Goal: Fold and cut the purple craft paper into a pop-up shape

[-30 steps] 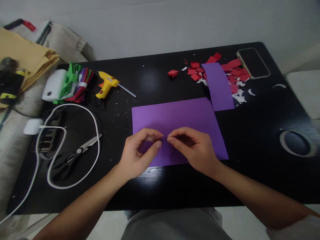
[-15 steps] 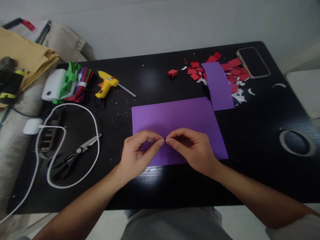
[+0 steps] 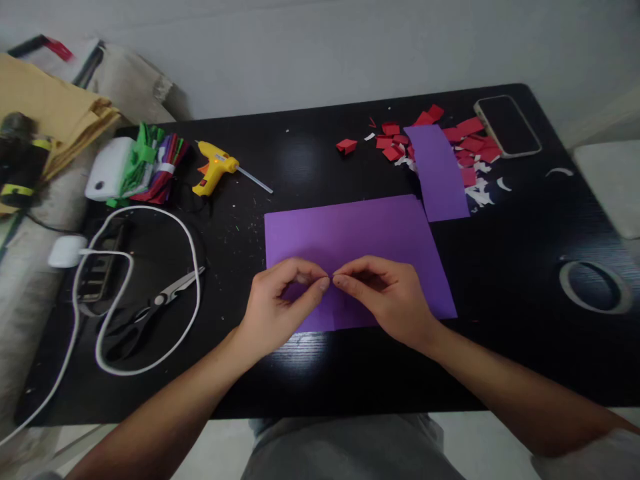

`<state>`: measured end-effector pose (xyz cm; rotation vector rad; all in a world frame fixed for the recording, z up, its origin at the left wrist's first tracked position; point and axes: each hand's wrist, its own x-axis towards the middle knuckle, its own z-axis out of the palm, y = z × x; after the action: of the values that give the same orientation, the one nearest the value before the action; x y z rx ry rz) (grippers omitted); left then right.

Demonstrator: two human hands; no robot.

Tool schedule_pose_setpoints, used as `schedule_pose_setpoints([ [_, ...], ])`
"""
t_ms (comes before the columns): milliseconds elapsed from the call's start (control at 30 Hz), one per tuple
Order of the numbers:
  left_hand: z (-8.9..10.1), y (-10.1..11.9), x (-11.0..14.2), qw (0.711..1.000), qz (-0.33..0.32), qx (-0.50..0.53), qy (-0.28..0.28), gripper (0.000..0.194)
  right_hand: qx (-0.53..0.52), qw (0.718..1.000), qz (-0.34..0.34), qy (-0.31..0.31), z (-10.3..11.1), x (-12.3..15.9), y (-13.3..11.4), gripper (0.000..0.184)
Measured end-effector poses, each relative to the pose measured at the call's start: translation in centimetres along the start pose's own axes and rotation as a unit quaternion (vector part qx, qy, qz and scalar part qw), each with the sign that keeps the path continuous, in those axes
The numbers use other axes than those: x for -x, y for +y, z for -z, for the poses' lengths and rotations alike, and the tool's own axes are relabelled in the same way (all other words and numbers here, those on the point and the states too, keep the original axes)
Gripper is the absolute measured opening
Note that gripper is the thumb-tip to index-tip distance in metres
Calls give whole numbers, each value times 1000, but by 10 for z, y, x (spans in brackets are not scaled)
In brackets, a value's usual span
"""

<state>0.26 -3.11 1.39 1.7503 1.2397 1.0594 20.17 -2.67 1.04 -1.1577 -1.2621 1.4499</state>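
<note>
A sheet of purple paper [image 3: 350, 230] lies on the black table in front of me. Above its lower half, my left hand [image 3: 285, 303] and my right hand [image 3: 390, 297] meet almost tip to tip. Thumb and forefinger are pinched together on each hand. Whatever is between the fingertips is too small or too hidden to name. A faint crease shows at the sheet's near edge, below the fingertips. Touching the sheet's upper right side is a narrower purple strip [image 3: 440, 173], which rests partly on red and white scraps.
Red paper pieces [image 3: 473, 143] and a phone [image 3: 507, 125] lie at the back right. A ring-shaped cutout [image 3: 595, 287] is on the right. Leftward are a yellow glue gun [image 3: 215, 167], black-handled scissors [image 3: 159, 301], a looped white cable [image 3: 193, 230] and bundled pipe cleaners [image 3: 160, 163].
Both hands keep the same pinched pose, with only a tiny shift at the fingertips. The whole view has moved very slightly.
</note>
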Motion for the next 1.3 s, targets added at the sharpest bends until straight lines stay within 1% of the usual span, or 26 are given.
schedule_pose_setpoints([
  [167, 1, 1, 0, 1000, -1, -9, 8, 4, 3, 1000, 2, -4, 0, -2, -1, 7],
  [333, 0, 2, -3, 1000, 14, 0, 12, 5, 8, 1000, 0, -5, 0, -2, 0, 8],
  [433, 0, 2, -2, 1000, 5, 4, 3, 3, 17, 1000, 2, -5, 0, 0, 1, 5],
  [600, -1, 0, -1, 1000, -12, -9, 0, 3, 15, 1000, 0, -22, 1, 0, 0, 5],
  [667, -1, 0, -1, 1000, -12, -8, 1, 4, 18, 1000, 2, -25, 1, 0, -1, 7],
  [767, -1, 1, -1, 1000, -5, -4, 7, 5, 25, 999, 11, -25, 2, 0, -2, 15],
  [867, -1, 1, -2, 1000, 3, 5, 10, 5, 21, 999, 11, -27, 2, 0, -2, 12],
  [967, -2, 1, -2, 1000, 12, 16, 6, 3, 28, 999, 5, -19, 1, -1, -1, 7],
  [1167, 1, 0, -3, 998, 51, 39, -3, 9, 27, 1000, 10, 10, 1, -3, 0, 7],
  [1300, 1, -3, -3, 998, 43, 38, 6, 6, 24, 1000, 10, 15, 2, -6, 2, 7],
])
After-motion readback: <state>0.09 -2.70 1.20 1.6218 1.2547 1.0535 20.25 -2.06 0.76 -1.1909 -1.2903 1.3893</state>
